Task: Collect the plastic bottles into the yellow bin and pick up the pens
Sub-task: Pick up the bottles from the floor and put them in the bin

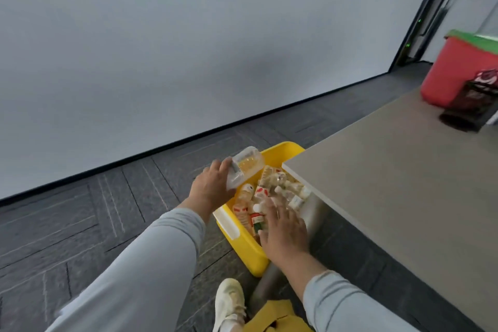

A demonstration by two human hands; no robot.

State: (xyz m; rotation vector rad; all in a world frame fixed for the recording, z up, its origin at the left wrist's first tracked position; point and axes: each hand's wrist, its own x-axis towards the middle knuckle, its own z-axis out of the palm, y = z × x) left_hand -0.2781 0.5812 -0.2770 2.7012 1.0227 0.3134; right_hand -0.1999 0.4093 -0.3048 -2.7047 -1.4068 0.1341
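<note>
A yellow bin (248, 250) stands on the floor beside the table's corner, filled with several plastic bottles (272, 183). My left hand (208, 186) grips a clear plastic bottle (246, 166) with yellowish liquid, tilted over the bin's far left rim. My right hand (283, 229) reaches into the bin with its fingers spread flat over the bottles; whether it holds one is hidden by the hand. No pens are visible.
A grey table (404, 183) fills the right side, its corner overhanging the bin. On its far end stand a red bucket with a green rim (455, 70) and a dark packet (474, 105). My white shoe (229, 302) is below the bin. Dark carpet meets a pale wall.
</note>
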